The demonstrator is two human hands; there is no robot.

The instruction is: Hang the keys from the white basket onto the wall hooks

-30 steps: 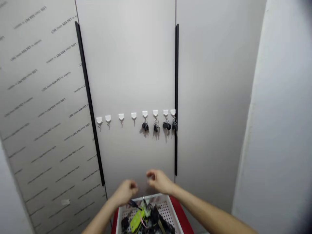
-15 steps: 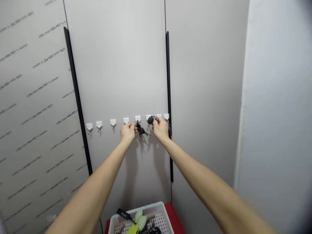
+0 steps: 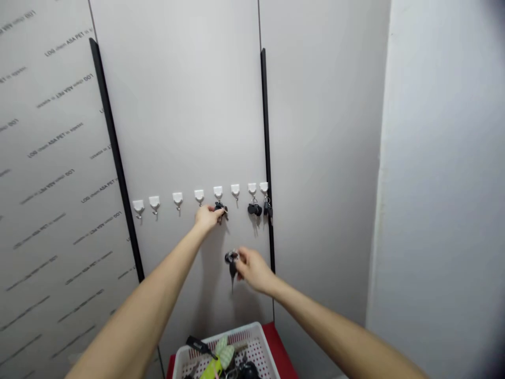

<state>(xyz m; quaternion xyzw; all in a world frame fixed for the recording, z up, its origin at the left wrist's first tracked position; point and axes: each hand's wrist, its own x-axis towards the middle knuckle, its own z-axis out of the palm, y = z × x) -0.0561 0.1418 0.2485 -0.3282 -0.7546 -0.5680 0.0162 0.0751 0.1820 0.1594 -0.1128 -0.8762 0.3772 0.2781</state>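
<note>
Head view: black-headed metal key bunch [image 3: 232, 267] pinched in right hand [image 3: 253, 269], now lowered from its white plastic hook [image 3: 235, 189]; hook's bare, so that bunch is off. Left hand [image 3: 206, 217] pinches second black-and-silver key bunch [image 3: 221, 208] under next hook leftward [image 3: 218, 191]; grip hides whether it's hooked. White perforated plastic basket [image 3: 268, 345] cut off at near end; contents [image 3: 224, 355] jumbled.

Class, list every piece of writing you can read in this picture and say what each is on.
"LOG": the left panel, in repeated rows.
"ASA PET": the same panel, after "LOG"; the smaller letters between and following are too blurred.
Black tag in the white basket: pale lettering, too small to read.
</note>
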